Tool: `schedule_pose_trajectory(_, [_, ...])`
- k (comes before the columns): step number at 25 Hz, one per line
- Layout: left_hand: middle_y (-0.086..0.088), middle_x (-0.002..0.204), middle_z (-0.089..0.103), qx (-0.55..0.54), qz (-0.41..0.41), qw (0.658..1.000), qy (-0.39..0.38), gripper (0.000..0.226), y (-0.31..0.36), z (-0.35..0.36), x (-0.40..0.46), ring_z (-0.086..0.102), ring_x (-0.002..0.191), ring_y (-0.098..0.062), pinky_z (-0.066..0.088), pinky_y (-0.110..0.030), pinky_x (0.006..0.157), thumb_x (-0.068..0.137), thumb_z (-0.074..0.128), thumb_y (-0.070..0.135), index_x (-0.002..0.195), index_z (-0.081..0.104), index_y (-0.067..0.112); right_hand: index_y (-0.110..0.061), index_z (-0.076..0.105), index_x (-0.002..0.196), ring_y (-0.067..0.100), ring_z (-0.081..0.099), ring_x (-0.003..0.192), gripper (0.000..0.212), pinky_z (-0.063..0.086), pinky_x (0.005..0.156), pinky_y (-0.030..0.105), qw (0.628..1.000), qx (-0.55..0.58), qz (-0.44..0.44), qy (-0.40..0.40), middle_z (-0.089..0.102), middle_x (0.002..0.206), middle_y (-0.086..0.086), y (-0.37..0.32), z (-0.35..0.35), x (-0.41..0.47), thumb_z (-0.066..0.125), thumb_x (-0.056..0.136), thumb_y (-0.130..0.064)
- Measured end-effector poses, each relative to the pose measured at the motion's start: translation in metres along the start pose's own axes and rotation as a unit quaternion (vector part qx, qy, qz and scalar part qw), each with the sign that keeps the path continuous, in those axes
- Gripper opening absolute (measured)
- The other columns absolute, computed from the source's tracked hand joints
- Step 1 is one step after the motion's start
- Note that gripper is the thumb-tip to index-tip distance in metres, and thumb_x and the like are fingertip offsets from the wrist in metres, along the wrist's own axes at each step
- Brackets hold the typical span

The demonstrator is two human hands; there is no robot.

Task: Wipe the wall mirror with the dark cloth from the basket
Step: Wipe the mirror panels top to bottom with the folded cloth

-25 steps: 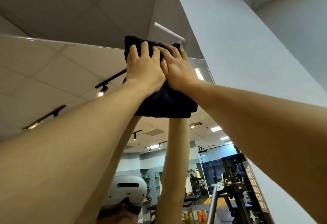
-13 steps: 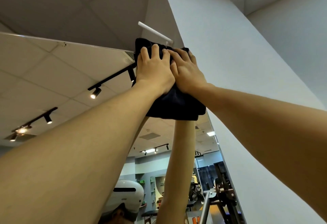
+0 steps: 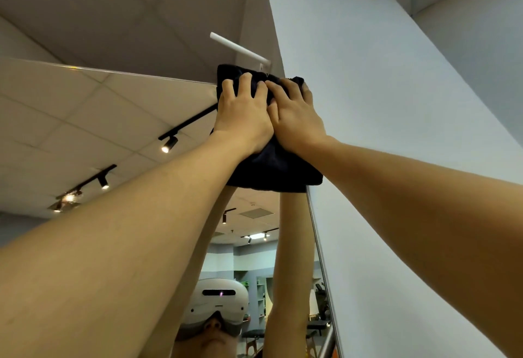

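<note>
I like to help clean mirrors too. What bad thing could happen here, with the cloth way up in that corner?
The dark cloth sits at the mirror's top right corner, right under a white rod; wiping higher might knock it. Both the left hand and right hand press with arms stretched high, so a slip could drop the cloth. The cloth already overlaps the white wall, so some wiping may miss the glass.

You've got a white rod [image 3: 239, 48] jutting out overhead, grey wall [image 3: 382, 103] on your right, tiled ceiling [image 3: 127, 4] above.
</note>
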State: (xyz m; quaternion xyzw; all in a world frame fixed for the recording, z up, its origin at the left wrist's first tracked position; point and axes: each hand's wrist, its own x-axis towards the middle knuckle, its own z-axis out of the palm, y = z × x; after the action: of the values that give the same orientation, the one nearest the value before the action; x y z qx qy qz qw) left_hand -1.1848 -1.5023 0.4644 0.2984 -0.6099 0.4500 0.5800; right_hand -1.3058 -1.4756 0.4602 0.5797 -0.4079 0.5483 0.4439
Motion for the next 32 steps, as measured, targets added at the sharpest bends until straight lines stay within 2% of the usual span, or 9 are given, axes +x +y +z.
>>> schedule_pose_trajectory(6, [-0.015, 0.163, 0.015, -0.007, 0.012, 1.000, -0.014, 0.053, 0.008, -0.012, -0.029, 0.020, 0.141, -0.037, 0.022, -0.043, 0.120, 0.107, 0.030, 0.030, 0.156, 0.027, 0.012, -0.032, 0.029, 0.159, 0.033, 0.002, 0.156, 0.052, 0.024, 0.125, 0.052, 1.000, 0.010, -0.003, -0.002, 0.019, 0.168, 0.001, -0.003, 0.000, -0.026, 0.033, 0.108, -0.037])
schedule_pose_trajectory(9, [-0.015, 0.163, 0.016, -0.018, 0.013, 1.000, -0.016, 0.052, 0.011, -0.016, -0.048, 0.018, 0.142, -0.034, 0.025, -0.044, 0.119, 0.107, 0.031, 0.029, 0.156, 0.028, 0.011, -0.030, 0.029, 0.160, 0.034, 0.002, 0.157, 0.053, 0.026, 0.124, 0.053, 1.000, 0.011, -0.007, 0.002, 0.019, 0.168, 0.003, -0.004, 0.002, -0.044, 0.034, 0.108, -0.037])
schedule_pose_trajectory(12, [-0.014, 0.160, 0.023, -0.038, 0.011, 0.999, -0.002, 0.050, 0.012, -0.020, -0.064, 0.023, 0.137, -0.033, 0.031, -0.045, 0.116, 0.106, 0.034, 0.030, 0.152, 0.035, 0.010, -0.028, 0.031, 0.159, 0.036, 0.003, 0.156, 0.052, 0.026, 0.124, 0.055, 1.000, 0.013, -0.007, 0.007, 0.021, 0.168, 0.004, -0.006, 0.003, -0.056, 0.034, 0.107, -0.035])
schedule_pose_trajectory(14, [-0.015, 0.157, 0.027, -0.044, 0.017, 0.999, -0.006, 0.047, 0.010, -0.022, -0.068, 0.023, 0.134, -0.031, 0.033, -0.044, 0.114, 0.107, 0.035, 0.028, 0.149, 0.038, 0.008, -0.028, 0.029, 0.160, 0.038, 0.003, 0.156, 0.055, 0.019, 0.126, 0.055, 1.000, 0.003, 0.004, -0.005, 0.021, 0.168, 0.005, -0.007, 0.009, -0.053, 0.027, 0.106, -0.040])
schedule_pose_trajectory(17, [-0.014, 0.157, 0.026, -0.039, 0.014, 0.999, -0.016, 0.045, 0.003, -0.024, -0.068, 0.025, 0.134, -0.032, 0.037, -0.043, 0.111, 0.108, 0.035, 0.025, 0.149, 0.039, 0.008, -0.030, 0.024, 0.160, 0.038, 0.007, 0.157, 0.069, 0.008, 0.126, 0.059, 0.998, -0.063, -0.020, 0.002, 0.024, 0.168, 0.005, -0.012, 0.022, -0.046, 0.004, 0.097, -0.052])
schedule_pose_trajectory(22, [-0.011, 0.158, 0.024, -0.029, -0.006, 0.999, -0.013, 0.044, -0.021, -0.030, -0.071, 0.028, 0.136, -0.032, 0.039, -0.040, 0.110, 0.108, 0.035, 0.027, 0.149, 0.038, 0.012, -0.031, 0.020, 0.161, 0.039, 0.009, 0.157, 0.071, 0.008, 0.124, 0.062, 0.993, -0.112, -0.041, -0.024, 0.025, 0.168, 0.003, -0.034, 0.039, -0.038, -0.001, 0.098, -0.054])
schedule_pose_trajectory(27, [-0.008, 0.158, 0.025, -0.031, -0.015, 0.999, -0.010, 0.042, -0.071, -0.047, -0.080, 0.027, 0.137, -0.030, 0.043, -0.042, 0.107, 0.109, 0.033, 0.029, 0.146, 0.042, 0.012, -0.027, 0.026, 0.160, 0.046, 0.003, 0.155, 0.056, 0.009, 0.126, 0.059, 0.997, -0.062, -0.035, 0.004, 0.023, 0.168, 0.007, -0.089, 0.044, -0.052, 0.024, 0.107, -0.044])
schedule_pose_trajectory(32, [-0.006, 0.157, 0.024, -0.010, -0.023, 1.000, -0.017, 0.042, -0.134, -0.075, -0.102, 0.027, 0.137, -0.029, 0.045, -0.040, 0.104, 0.109, 0.034, 0.027, 0.148, 0.040, 0.014, -0.025, 0.024, 0.161, 0.045, -0.002, 0.156, 0.057, 0.005, 0.126, 0.059, 0.998, -0.050, -0.042, -0.004, 0.019, 0.169, 0.008, -0.158, 0.070, -0.057, 0.025, 0.108, -0.043])
